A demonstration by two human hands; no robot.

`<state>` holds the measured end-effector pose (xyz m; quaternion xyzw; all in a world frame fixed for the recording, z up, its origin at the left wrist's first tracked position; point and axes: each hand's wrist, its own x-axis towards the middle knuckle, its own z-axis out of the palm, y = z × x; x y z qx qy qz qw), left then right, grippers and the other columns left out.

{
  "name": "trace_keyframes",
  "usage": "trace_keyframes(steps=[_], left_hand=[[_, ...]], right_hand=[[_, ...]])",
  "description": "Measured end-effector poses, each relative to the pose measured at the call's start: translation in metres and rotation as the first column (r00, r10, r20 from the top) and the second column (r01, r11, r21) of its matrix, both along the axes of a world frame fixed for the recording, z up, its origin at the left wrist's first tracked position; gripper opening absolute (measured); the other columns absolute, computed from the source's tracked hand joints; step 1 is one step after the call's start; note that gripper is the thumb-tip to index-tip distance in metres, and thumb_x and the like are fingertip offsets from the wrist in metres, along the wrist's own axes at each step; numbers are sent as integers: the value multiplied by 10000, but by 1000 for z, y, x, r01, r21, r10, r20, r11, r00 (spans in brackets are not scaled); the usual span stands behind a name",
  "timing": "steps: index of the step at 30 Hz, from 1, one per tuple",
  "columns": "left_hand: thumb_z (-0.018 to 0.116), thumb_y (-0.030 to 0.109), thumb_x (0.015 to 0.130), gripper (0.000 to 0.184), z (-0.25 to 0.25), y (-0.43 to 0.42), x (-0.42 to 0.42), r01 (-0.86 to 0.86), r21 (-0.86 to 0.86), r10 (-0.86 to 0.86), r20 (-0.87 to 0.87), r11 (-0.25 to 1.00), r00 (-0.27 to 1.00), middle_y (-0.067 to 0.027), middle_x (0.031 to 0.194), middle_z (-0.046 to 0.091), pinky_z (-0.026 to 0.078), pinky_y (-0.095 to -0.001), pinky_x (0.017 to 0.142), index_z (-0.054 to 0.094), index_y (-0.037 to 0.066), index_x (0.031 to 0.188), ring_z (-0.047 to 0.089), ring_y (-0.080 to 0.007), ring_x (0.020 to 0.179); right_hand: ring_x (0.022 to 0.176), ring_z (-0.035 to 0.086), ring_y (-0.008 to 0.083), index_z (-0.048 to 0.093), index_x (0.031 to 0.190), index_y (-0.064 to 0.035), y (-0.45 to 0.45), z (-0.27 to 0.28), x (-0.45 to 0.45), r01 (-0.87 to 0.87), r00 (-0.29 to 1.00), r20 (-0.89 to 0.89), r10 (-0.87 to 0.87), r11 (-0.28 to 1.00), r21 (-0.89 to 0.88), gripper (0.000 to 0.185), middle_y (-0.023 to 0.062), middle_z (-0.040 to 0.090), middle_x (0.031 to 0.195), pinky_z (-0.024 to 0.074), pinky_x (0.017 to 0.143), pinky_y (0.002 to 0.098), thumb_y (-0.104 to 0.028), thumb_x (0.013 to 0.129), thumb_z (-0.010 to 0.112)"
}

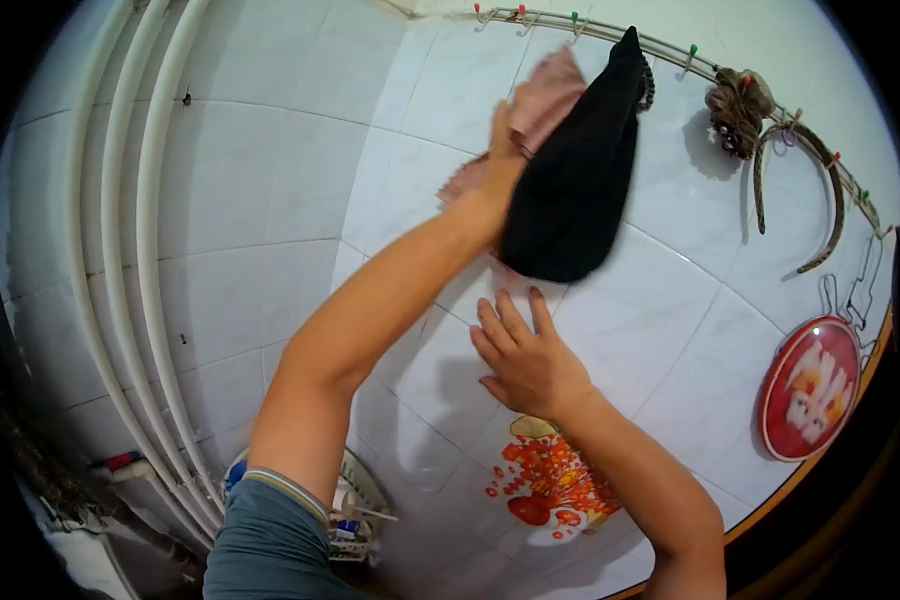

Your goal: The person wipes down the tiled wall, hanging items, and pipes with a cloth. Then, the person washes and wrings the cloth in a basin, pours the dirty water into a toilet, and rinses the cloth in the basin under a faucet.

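My left hand (pixel 501 165) is raised against the tiled wall with a pink cloth (pixel 550 100) in it. The cloth shows on both sides of the hand and looks slightly blurred, and part of it lies behind a black cloth cap (pixel 575 180). This cap hangs from the wire rack and overlaps my left hand's fingers and wrist, so the grip is partly hidden. Just below the cap is my right hand (pixel 530 360), its fingers spread and holding nothing, close to the white tiles; contact with them is unclear.
A wire rack (pixel 650 45) with coloured-tip hooks runs along the top, holding a brown hair scrunchie (pixel 740 110) and a headband (pixel 838 200). A round red mirror (pixel 810 388) hangs at right. White pipes (pixel 115 230) stand left. Below are a basket (pixel 365 480) and orange sticker (pixel 545 470).
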<state>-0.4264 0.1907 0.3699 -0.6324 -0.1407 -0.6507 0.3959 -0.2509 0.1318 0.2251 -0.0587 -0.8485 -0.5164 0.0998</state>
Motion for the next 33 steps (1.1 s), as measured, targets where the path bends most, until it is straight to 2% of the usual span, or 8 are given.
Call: trace_keyframes(steps=[1,3,9,18,22,28,29,33], left_hand=[[621,254,864,550,7,-36,9,-179,-216,192,39,960,981,-186,1358,487,393,-367,1008,491,86,1371,502,-333,1216],[570,343,871,648,-4,-57,29,-94,-126,104,77,988,992,-138,1507,318,197,-532,1094,368,180,1465,291,-367,1358],[576,410,847,744,-13,-32,37,-571,-225,595,49,789,802,-153,1558,237,205,-581,1093,320,142,1492,197,-369,1426],[590,486,823,777,-25,-29,66,-531,-207,527,-77,822,846,-235,1518,279,135,-640,1096,386,76,1451,217,-453,1395],[641,451,820,776,-40,-45,93,-296,-202,290,-59,934,955,-225,1501,312,169,-556,1117,388,63,1444,261,-411,1386],[718,398,815,782,-18,-55,128,271,-28,-271,0,962,963,-210,1475,361,220,-430,1149,391,44,1432,327,-347,1372],[751,364,746,905,-25,-15,114,-151,-100,158,64,983,985,-216,1509,278,176,-425,1163,307,73,1479,251,-375,1394],[735,402,744,918,-22,-37,134,-509,-556,500,-185,657,846,-207,1528,260,124,-550,1147,301,77,1485,192,-386,1430]], right_hand=[[1368,318,356,542,1269,-45,-2,-1,1,-5,1000,-19,5,1000,-20,612,170,434,1419,302,1082,572,-468,832,615],[1358,333,356,555,1243,-35,16,-13,1,-101,993,-57,99,994,-41,609,179,448,1404,347,1061,534,-462,815,637],[1302,403,357,572,1212,-5,-1,1,6,-167,983,-82,164,986,-28,639,177,494,1346,373,1051,482,-409,737,710],[1233,470,304,599,1194,-26,23,-13,5,-201,976,-111,188,971,-126,562,134,572,1236,365,1006,535,-368,757,688],[1238,459,320,608,1180,-30,41,-26,3,-293,954,-179,242,879,-375,475,136,572,1244,333,1026,565,-280,778,645],[1302,401,350,632,1140,-33,-15,-25,37,-297,948,-205,245,913,-279,398,161,559,1270,289,1083,556,-258,812,611],[1334,369,345,642,1116,-20,-28,-23,50,-257,963,-142,228,936,-242,381,169,569,1263,283,1091,547,-274,839,579],[1290,415,360,650,1126,-64,-63,-10,103,-363,920,-264,290,883,-297,394,176,567,1259,340,1035,555,-302,812,649]])
